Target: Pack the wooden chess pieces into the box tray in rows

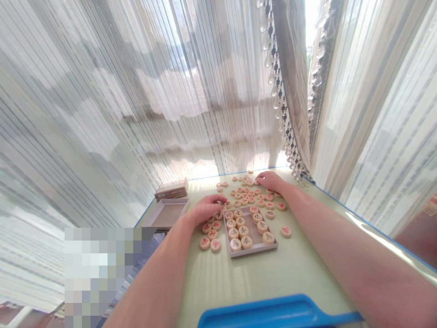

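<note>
A shallow box (252, 252) on the table holds several round wooden pieces with dark characters and one with a red character (253, 210), standing in columns with a bare strip between them. My left hand (207, 207) is over loose pieces just left of the box, fingers bent toward a piece (227, 205); whether it grips one is hidden. Farther back on the right, my right hand (269, 179) reaches down with its fingertips at a piece (256, 182) among the scattered ones. Many loose pieces, mostly red-marked, lie behind and left of the box.
An open shallow tray (167, 213) and a stacked carton (171, 188) sit at the left table edge. A blue plastic tray (266, 313) is at the near edge. One red-marked piece (286, 232) lies right of the box. Curtains (218, 91) hang behind the table.
</note>
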Motion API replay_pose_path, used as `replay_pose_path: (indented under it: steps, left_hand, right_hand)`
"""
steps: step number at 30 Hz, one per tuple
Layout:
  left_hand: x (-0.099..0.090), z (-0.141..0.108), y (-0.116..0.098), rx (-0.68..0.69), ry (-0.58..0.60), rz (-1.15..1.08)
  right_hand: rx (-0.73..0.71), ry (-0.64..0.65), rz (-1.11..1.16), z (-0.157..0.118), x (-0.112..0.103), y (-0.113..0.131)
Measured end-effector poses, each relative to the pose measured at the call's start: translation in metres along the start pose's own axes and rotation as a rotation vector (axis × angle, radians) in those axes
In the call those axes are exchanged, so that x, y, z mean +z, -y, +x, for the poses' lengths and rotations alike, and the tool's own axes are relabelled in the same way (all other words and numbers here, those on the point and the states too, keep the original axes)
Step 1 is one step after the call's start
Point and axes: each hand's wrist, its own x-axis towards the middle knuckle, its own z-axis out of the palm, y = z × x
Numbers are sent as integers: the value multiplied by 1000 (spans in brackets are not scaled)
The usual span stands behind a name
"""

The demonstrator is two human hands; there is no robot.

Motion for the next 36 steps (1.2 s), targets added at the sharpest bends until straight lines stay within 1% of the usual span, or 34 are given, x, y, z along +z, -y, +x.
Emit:
replay_pose_path:
  steps: [10, 15, 19, 22, 25, 30, 36]
  left_hand:
    - [1, 0, -1, -7, -8, 2]
    - [1, 0, -1, 28, -8, 64]
    - [1, 1, 2, 0, 8, 87]
    - [2, 1, 3, -3, -11, 92]
    - [2, 2, 4, -1, -35, 79]
    - [2, 5, 6, 40, -85, 10]
    - [0, 4, 5, 14, -68, -9]
  right_hand:
    - [-35, 0, -25, 1, 1, -3]
    - [-3, 12, -5, 0, 0, -1]
    - [6, 4, -10, -2, -2, 0]
    - [27, 15, 17, -2, -2, 1]
    - [36, 13, 44, -3, -1, 0]
    - [51, 10, 51, -3, -1, -1]
    - [23, 6, 15, -1, 1, -1]
